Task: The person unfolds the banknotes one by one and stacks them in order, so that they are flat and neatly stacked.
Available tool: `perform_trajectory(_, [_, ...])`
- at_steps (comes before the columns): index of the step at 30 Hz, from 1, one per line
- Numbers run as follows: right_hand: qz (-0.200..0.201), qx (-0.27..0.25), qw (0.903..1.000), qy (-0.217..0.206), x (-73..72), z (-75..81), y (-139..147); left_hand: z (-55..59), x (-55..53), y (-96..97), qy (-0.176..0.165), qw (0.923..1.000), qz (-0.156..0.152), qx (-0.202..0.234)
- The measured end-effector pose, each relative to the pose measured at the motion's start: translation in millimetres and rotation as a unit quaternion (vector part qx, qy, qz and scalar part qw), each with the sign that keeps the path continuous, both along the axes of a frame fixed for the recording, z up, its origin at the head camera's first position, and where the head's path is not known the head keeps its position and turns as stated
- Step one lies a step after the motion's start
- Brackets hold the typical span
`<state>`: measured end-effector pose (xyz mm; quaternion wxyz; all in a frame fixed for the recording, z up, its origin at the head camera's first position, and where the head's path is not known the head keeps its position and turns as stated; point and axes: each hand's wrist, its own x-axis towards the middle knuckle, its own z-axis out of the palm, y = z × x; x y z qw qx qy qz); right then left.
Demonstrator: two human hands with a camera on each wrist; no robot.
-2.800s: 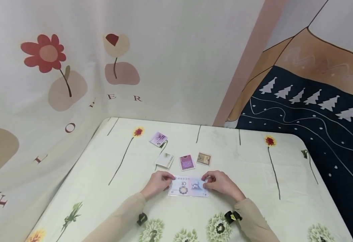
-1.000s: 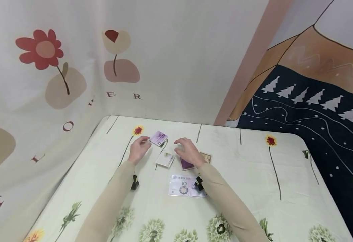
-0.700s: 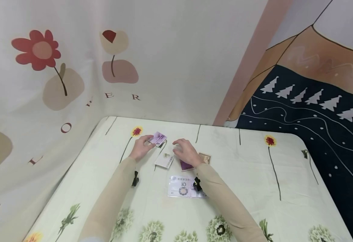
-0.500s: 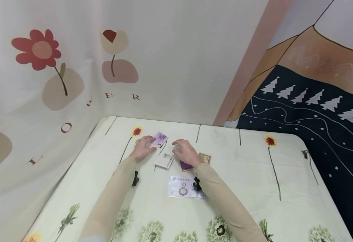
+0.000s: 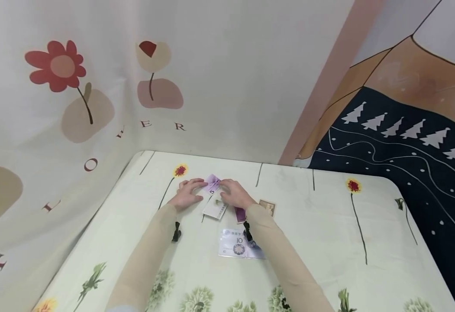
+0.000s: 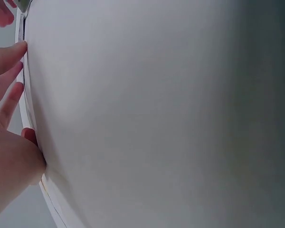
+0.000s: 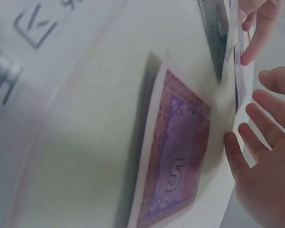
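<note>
A small lilac banknote marked 5 (image 5: 212, 183) lies near the back of the table, between the hands. My left hand (image 5: 188, 194) touches its left edge with extended fingertips. From the other side, the fingertips of my right hand (image 5: 236, 194) reach its right edge. In the right wrist view, that right hand (image 7: 268, 152) has its fingers spread and loosely bent. Close below the lilac note is a pale banknote (image 5: 214, 211). A reddish-purple banknote marked 5 (image 7: 180, 156) lies under the right wrist, partly hidden in the head view.
A brown banknote (image 5: 268, 207) lies right of the right wrist. Closer to the front, a larger banknote marked 10 (image 5: 231, 247) is partly covered by the right sleeve and wrist strap. The flower-printed tablecloth (image 5: 313, 242) meets a pale curtain (image 5: 227, 86) at the back.
Both hands have left the 10 note and moved to the back. The left hand has shifted the lilac note rightward and turned it; the right hand has come up to its right edge.
</note>
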<state>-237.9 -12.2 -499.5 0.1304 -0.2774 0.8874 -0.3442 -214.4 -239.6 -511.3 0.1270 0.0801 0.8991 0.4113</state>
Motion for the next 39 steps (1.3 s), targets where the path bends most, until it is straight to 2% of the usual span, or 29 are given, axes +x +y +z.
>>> perform_trajectory(6, [-0.010,0.090,0.9958,-0.012,3.9,2.0,-7.1,-0.1,-0.1,2.6,-0.007,1.0000,0.000,-0.005])
perform_trajectory(11, [-0.004,0.145,0.9894,0.007,7.9,5.5,-13.0,-1.2,-1.6,7.8,0.017,0.9992,0.032,-0.018])
perform_trajectory(14, [-0.009,0.161,0.9867,0.019,9.1,5.4,-14.4,0.1,-2.3,14.5,0.036,0.9966,0.067,-0.032])
perform_trajectory(17, [-0.011,0.169,0.9853,0.021,10.0,4.7,-15.5,2.9,-2.8,21.4,0.027,0.9940,0.095,-0.047])
perform_trajectory(21, [-0.007,0.176,0.9841,0.022,11.4,4.4,-16.1,4.4,-5.7,26.7,0.001,0.9917,0.112,-0.064])
perform_trajectory(24, [-0.008,0.172,0.9849,0.020,12.9,5.3,-15.8,3.8,-8.9,27.5,-0.002,0.9912,0.117,-0.062])
perform_trajectory(27, [-0.008,0.167,0.9857,0.023,14.5,5.3,-16.1,2.6,-11.3,25.9,-0.002,0.9931,0.111,-0.036])
perform_trajectory(32, [-0.008,0.169,0.9851,0.033,15.3,2.7,-16.3,2.7,-13.5,25.2,-0.007,0.9939,0.098,0.051])
perform_trajectory(35, [-0.013,0.156,0.9869,0.041,15.8,1.0,-15.5,6.0,-13.1,28.3,-0.002,0.9902,0.105,0.092])
perform_trajectory(39, [-0.030,0.109,0.9925,0.046,17.6,-2.1,-13.0,10.4,-11.5,35.3,0.006,0.9807,0.124,0.151])
